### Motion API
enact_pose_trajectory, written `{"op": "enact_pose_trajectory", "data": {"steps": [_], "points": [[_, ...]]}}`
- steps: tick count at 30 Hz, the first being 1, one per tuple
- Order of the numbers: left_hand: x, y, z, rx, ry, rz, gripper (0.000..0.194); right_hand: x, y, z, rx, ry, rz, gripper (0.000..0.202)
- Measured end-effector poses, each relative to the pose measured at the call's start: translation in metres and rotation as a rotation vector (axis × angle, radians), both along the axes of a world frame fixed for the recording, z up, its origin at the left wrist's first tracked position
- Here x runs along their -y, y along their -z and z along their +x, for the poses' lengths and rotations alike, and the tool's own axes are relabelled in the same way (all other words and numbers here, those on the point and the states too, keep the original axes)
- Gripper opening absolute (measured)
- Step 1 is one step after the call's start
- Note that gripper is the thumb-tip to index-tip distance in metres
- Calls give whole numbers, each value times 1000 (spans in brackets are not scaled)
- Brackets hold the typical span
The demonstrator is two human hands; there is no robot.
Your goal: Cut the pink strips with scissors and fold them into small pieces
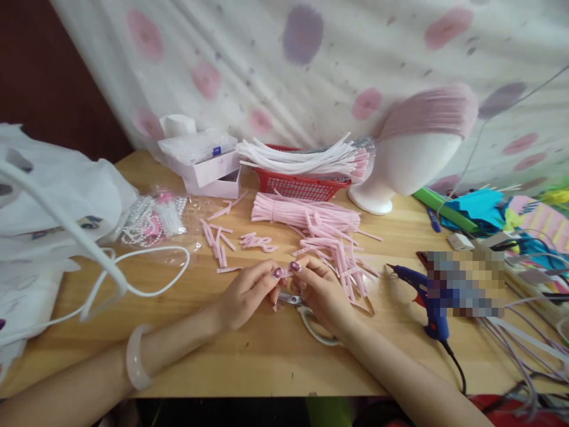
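Observation:
My left hand (253, 290) and my right hand (317, 287) meet over the table, thumbs and fingers pinched close together. Between the fingertips shows a short bit of pink pipe cleaner (285, 273), mostly hidden by the fingers. Under my right hand lies a pair of scissors (306, 320), its blades partly covered. Just beyond the hands is a small group of bent pink pipe cleaner pieces (258, 242). Cut pink pieces (217, 243) lie to the left, and longer folded ones (344, 261) are heaped to the right.
Behind sit a pink pipe cleaner bundle (306, 212), a red basket (297, 185) and a white foam head (418, 160). A blue glue gun (413, 281) with cables lies right. Left are bagged beads (153, 219), a white cord (155, 290) and plastic bags (53, 190).

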State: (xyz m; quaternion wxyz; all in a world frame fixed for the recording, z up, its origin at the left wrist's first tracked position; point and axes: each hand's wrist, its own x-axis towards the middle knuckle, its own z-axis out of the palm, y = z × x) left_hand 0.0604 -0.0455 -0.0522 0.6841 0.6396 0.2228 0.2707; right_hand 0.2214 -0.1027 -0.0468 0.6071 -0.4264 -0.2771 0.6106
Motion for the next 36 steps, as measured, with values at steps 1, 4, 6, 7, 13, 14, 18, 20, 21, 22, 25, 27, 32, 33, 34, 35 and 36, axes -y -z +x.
{"op": "enact_pose_trajectory", "data": {"steps": [1,4,6,7,13,14,18,20,21,22,25,27,32,33,34,35,36], "points": [[-1,1,0,8,1,-6,33,0,0,0,0,4,5,30],[-1,4,2,29,3,-47,31,2,1,0,-23,2,3,29],[0,3,3,42,10,-86,33,3,1,-1,-55,-13,-7,32],[1,2,4,47,16,-103,35,3,1,-1,-81,-30,-16,32],[9,-5,8,80,-15,-212,41,4,2,-4,-204,-162,-18,32],[10,-6,8,89,-25,-232,42,4,2,-5,-187,-176,-3,34],[9,-6,8,121,-61,-275,42,5,1,-10,-131,-183,50,36],[8,-5,7,130,-65,-275,42,5,1,-13,-127,-189,55,35],[8,-5,7,131,-65,-273,42,5,1,-13,-125,-194,54,35],[8,-5,6,127,-67,-265,41,5,1,-13,-125,-202,52,36],[8,-6,5,69,-87,-174,37,5,1,-10,-136,-198,46,41],[8,-7,4,20,-104,-70,34,4,-1,-6,-133,-148,41,39],[10,-12,3,-16,-150,72,27,3,-6,-1,-164,-111,22,34],[10,-13,3,-12,-152,83,26,3,-6,-2,-168,-130,25,33],[11,-14,3,-7,-151,94,25,4,-5,-3,-161,-146,36,32],[11,-14,3,-4,-149,106,25,4,-4,-5,-145,-160,52,32],[12,-14,3,-4,-148,119,25,4,-3,-6,-123,-168,71,33]]}}
